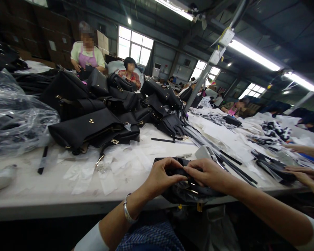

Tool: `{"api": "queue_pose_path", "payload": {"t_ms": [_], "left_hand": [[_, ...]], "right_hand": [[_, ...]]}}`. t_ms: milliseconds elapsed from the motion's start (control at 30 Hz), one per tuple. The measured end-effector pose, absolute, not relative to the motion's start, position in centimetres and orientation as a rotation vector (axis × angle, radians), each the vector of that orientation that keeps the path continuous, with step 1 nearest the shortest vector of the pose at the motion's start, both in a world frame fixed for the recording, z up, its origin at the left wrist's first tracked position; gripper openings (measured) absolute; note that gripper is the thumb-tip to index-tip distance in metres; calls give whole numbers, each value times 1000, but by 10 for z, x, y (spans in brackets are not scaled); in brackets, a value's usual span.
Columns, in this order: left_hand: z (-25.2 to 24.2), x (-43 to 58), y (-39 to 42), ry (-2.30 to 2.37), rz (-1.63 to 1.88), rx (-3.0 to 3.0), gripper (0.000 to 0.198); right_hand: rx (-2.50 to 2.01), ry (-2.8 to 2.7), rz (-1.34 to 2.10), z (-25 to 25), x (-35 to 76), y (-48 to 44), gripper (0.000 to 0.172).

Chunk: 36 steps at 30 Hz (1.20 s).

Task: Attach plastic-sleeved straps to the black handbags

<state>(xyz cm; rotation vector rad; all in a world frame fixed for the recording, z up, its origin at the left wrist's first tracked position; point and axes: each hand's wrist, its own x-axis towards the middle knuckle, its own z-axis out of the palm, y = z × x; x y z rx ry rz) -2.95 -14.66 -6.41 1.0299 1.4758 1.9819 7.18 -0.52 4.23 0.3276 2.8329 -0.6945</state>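
A black handbag (172,197) with gold-coloured metal fittings lies at the table's front edge, directly before me. Both hands meet over its top. My left hand (165,174), a silver bangle on its wrist, is closed with thumb and fingers around a black strap part of the bag. Opposite it, my right hand (208,174) pinches the same black part, fingertips touching those of the left. The exact piece between the fingers is partly hidden by them. Clear plastic film shows on the bag below my hands.
A heap of black handbags (94,125) covers the table's left middle, beside clear plastic bags (18,115). Black strips (238,172) and white paper lie to the right. A slanted metal post (199,85) rises behind. A co-worker's hands (303,172) rest at far right; other people sit or stand beyond.
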Motion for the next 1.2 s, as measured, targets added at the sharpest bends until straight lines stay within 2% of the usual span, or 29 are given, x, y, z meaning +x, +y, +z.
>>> {"api": "queue_pose_path", "payload": {"t_ms": [233,467,667,833,900,1033,1200], "left_hand": [[-65,-27,-142,1467,2009,956,29],[-59,-33,-151,1619,1970,1094,29],[-61,-30,-146,1582,1936,1096,28],[-64,-30,-143,1536,2022,1033,30],[-64,-34,-148,1602,2043,1095,30],[-62,-43,-160,1787,2046,1354,25],[-61,-54,-169,1864,1894,1753,22]], "right_hand": [[267,2945,-348,51,67,-17,46],[176,2906,-363,63,68,-3,41],[118,2944,-372,52,68,-5,38],[157,2994,-70,46,65,-10,40],[169,3032,-4,46,66,-11,36],[44,3109,-20,46,68,-12,48],[20,3087,-82,46,66,-9,30]]}}
